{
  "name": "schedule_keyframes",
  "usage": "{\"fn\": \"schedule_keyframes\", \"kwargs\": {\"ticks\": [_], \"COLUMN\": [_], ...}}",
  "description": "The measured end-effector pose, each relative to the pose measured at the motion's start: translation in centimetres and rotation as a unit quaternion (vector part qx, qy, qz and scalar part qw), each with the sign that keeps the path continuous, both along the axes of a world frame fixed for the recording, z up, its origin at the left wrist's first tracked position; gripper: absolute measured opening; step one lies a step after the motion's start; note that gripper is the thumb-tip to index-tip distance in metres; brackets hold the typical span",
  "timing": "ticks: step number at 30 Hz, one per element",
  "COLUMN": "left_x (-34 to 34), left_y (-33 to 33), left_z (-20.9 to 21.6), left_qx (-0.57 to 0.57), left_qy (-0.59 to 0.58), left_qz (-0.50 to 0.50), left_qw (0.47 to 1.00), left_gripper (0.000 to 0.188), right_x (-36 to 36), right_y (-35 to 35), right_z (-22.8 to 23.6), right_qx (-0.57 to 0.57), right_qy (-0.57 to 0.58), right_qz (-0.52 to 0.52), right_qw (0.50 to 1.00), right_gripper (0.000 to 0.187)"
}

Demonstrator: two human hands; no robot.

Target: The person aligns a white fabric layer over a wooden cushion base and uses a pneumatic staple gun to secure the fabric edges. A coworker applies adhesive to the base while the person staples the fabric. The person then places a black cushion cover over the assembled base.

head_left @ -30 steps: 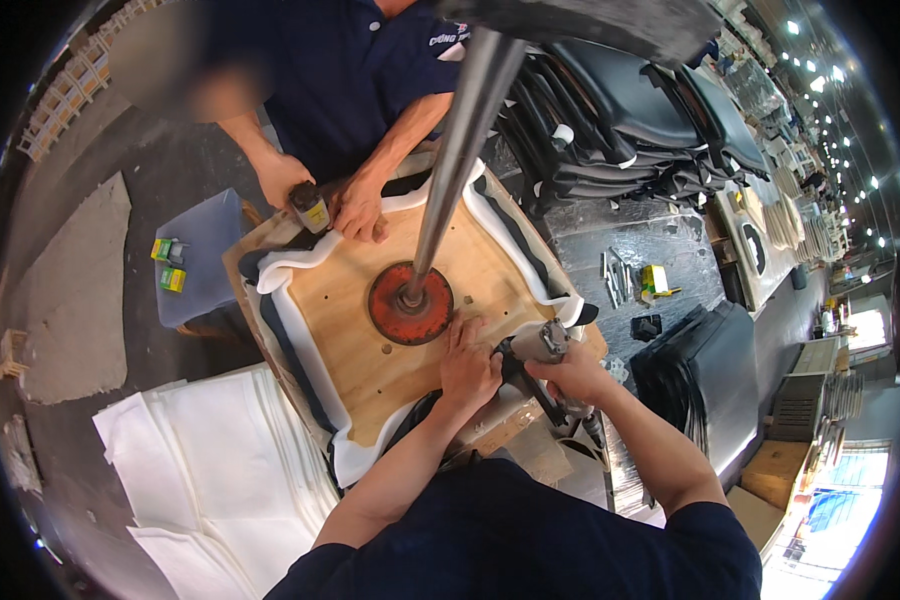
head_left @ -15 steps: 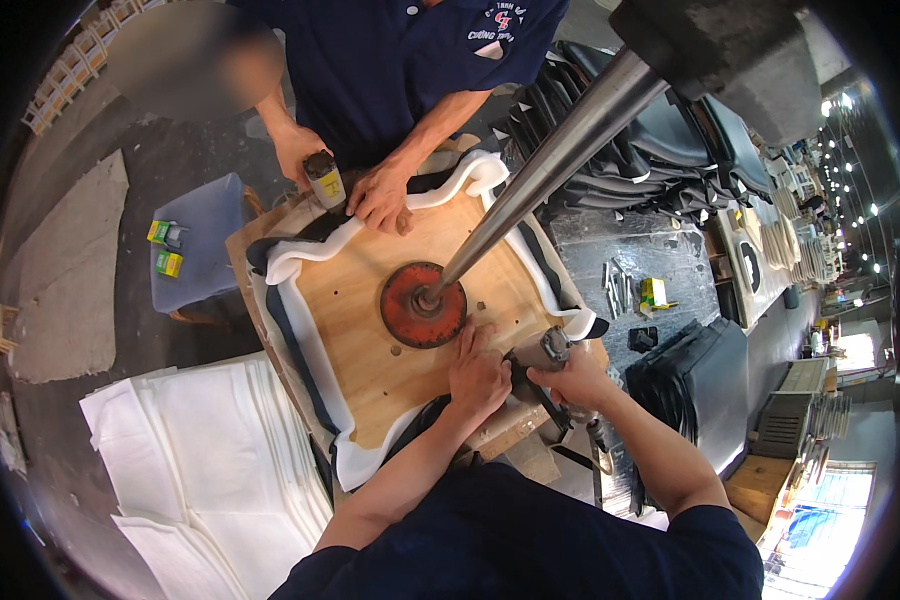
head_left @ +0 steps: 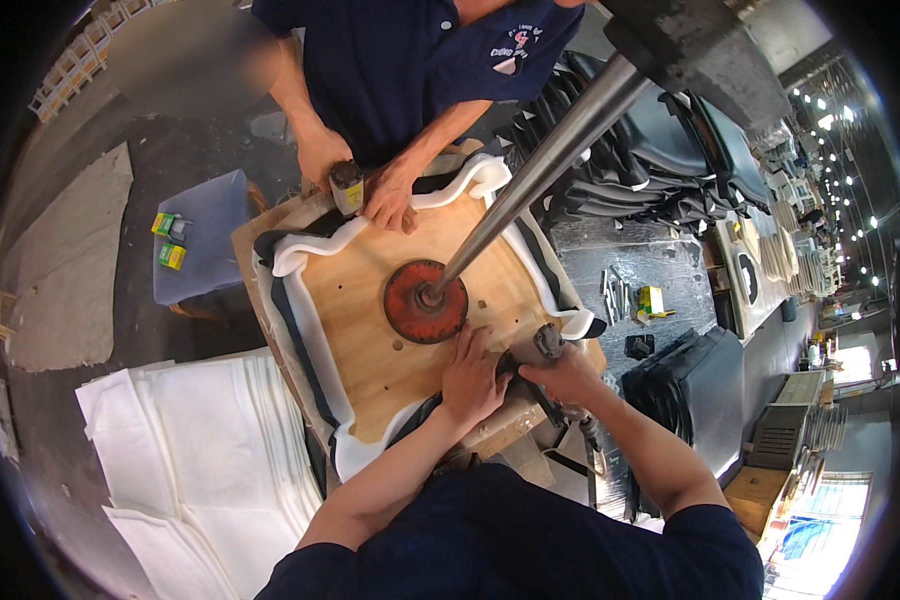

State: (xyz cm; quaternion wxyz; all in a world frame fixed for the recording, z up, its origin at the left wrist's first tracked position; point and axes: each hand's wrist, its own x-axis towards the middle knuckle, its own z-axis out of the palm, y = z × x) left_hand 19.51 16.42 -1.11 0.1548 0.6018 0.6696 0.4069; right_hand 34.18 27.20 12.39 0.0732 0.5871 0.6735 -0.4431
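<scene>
A square wooden panel (head_left: 360, 375) lies on the work table, edged with white foam (head_left: 320, 372) and a black cover (head_left: 298, 312). My left hand (head_left: 473, 378) rests at the panel's near edge with fingers stretched over the wood, close to the round red press disc (head_left: 402, 305). Beneath its palm the cover's edge is hidden. My right hand (head_left: 562, 375) is wrapped around a staple gun (head_left: 542, 347), whose nose is beside my left hand at the near edge. Across the panel, a co-worker's hand (head_left: 394, 198) presses the far edge while the other (head_left: 325, 152) grips a second staple gun (head_left: 348, 190).
A steel press shaft (head_left: 540, 175) slants down onto the red disc. White padding sheets (head_left: 200, 430) are stacked at lower left, beside a bluish stand (head_left: 202, 240) with small boxes. On the right, a dark table (head_left: 630, 260) carries black covers (head_left: 695, 390) and staple strips (head_left: 615, 293).
The co-worker's staple gun and hands have shifted a little to the right along the far edge. My staple gun has moved slightly left; my left hand stays at the near edge.
</scene>
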Motion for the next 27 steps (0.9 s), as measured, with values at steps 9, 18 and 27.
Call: {"fn": "schedule_keyframes", "kwargs": {"ticks": [9,18,27], "left_x": [-0.1,-0.6,-0.9], "left_y": [0.1,-0.8,-1.3], "left_z": [0.2,0.1,-0.1], "left_qx": [-0.088,-0.068,-0.056], "left_qy": [-0.029,-0.012,-0.019], "left_qz": [0.003,-0.035,0.011], "left_qw": [0.996,0.997,0.998], "left_gripper": [0.019,0.021,0.017], "right_x": [1.4,0.7,1.2], "right_y": [-0.6,-1.2,-1.7], "right_z": [-1.0,-2.3,-0.8], "right_qx": [-0.055,0.060,-0.041], "right_qy": [0.010,-0.047,0.011], "right_qz": [0.016,0.082,0.017], "right_qw": [0.998,0.994,0.999], "right_gripper": [0.045,0.050,0.044]}}
